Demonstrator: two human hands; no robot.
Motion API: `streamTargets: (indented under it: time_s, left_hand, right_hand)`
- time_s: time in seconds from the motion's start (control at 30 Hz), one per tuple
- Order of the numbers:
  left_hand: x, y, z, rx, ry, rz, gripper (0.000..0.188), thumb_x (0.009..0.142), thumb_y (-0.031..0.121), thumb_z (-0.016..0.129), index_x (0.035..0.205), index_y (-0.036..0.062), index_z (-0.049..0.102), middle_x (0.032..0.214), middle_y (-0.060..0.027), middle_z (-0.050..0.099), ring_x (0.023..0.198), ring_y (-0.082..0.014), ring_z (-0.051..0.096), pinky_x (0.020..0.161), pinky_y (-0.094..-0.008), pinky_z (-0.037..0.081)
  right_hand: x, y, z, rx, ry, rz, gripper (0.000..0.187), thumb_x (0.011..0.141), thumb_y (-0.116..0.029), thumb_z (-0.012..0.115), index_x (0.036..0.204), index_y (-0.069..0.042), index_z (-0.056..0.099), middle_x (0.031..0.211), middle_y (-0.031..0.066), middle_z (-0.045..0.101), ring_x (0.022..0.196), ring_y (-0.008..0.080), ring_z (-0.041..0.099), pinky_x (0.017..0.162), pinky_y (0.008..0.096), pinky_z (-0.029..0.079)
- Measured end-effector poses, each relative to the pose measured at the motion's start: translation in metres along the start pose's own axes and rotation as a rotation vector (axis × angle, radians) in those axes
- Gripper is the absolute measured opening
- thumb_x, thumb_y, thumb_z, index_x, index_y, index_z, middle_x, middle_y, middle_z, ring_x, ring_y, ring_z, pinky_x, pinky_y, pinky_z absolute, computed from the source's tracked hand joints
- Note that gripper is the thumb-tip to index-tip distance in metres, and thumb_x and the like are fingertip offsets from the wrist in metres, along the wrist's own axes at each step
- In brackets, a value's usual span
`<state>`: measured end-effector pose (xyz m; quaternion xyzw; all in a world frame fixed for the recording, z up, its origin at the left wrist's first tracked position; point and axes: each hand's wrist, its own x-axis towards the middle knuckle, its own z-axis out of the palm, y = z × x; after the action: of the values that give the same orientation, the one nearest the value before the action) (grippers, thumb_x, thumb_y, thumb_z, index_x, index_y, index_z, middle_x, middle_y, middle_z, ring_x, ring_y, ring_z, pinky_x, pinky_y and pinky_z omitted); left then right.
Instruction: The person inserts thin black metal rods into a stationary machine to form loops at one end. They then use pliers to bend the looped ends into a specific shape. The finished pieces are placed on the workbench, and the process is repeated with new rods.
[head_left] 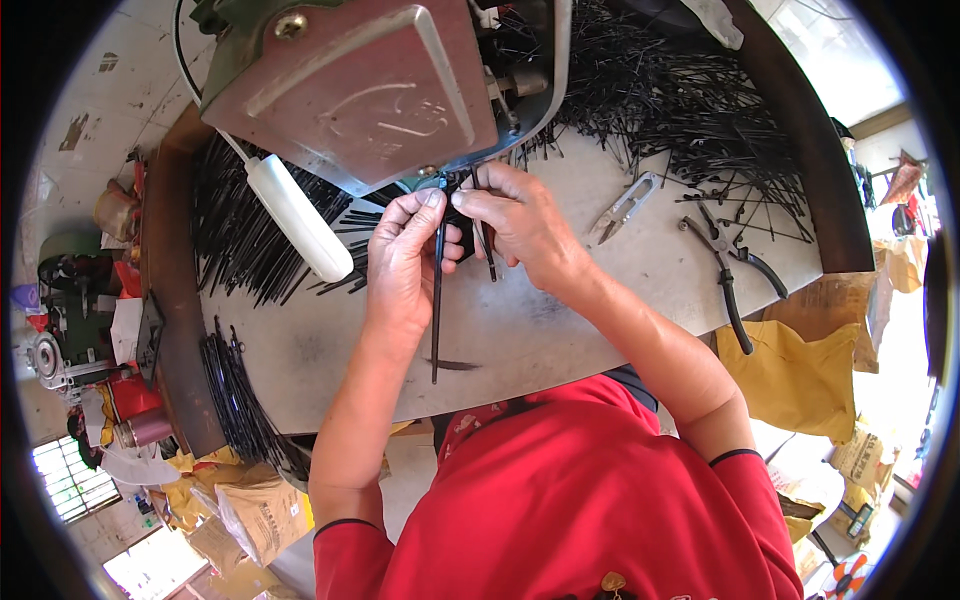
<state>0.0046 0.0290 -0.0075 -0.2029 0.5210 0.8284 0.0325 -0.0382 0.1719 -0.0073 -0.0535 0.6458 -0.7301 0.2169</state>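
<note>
The long, thin black rod [437, 312] is in the left hand [403, 240], over the middle of the grey metal bench [545, 330], and its far end is close to the low edge of a big machine with a dull red metal cover [360, 100]. The left grip is pinched tight on the rod near that far end, and the rest points back toward the red cloth shirt [590, 480]. The right hand [532, 225] is just beside, its grip bent closed around a shorter, thin dark piece [489, 255]. Its thumb tip comes near the rod's top, but I can't tell if they touch.

To do this bit well, I think the left hand should hold the rod firm and straight, so the right fingers can make small, slow moves. Fingertips should mind the machine's edge. The silver metal snips [630, 207] and the pliers with black handles [722, 250] lie to the right, nicely out of the way of both hands.
</note>
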Motion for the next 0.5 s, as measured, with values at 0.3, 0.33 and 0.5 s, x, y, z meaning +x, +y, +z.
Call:
streamTargets:
  time_s: [0.3, 0.33, 0.5]
  left_hand:
    - [-0.017, 0.000, 0.012, 0.042, 0.058, 0.106, 0.027, 0.093, 0.019, 0.060, 0.115, 0.0038, 0.056, 0.077, -0.0001, 0.058, 0.057, -0.0066, 0.049, 0.050, -0.0198, 0.038]
    - [-0.020, 0.005, 0.012, 0.066, 0.042, 0.082, 0.027, 0.094, 0.020, 0.058, 0.115, 0.0041, 0.057, 0.075, 0.0008, 0.057, 0.057, -0.0058, 0.047, 0.049, -0.0190, 0.036]
    - [-0.036, 0.016, 0.019, 0.316, 0.034, 0.065, 0.028, 0.095, 0.025, 0.056, 0.112, 0.0035, 0.062, 0.070, 0.0038, 0.051, 0.053, -0.0027, 0.040, 0.045, -0.0171, 0.027]
  right_hand:
    - [-0.013, 0.001, 0.000, -0.066, 0.036, 0.019, 0.017, 0.087, -0.017, 0.057, 0.082, -0.001, 0.056, 0.063, 0.0059, 0.059, 0.048, 0.0106, 0.053, 0.040, 0.0248, 0.038]
    - [-0.018, -0.005, -0.003, -0.146, 0.037, 0.024, 0.017, 0.086, -0.017, 0.057, 0.081, 0.000, 0.056, 0.062, 0.0074, 0.060, 0.049, 0.0133, 0.056, 0.041, 0.0274, 0.041]
    - [-0.033, 0.008, -0.017, -0.704, 0.129, -0.254, 0.021, 0.084, -0.021, 0.064, 0.091, -0.002, 0.058, 0.069, 0.0120, 0.062, 0.057, 0.0292, 0.063, 0.052, 0.0368, 0.050]
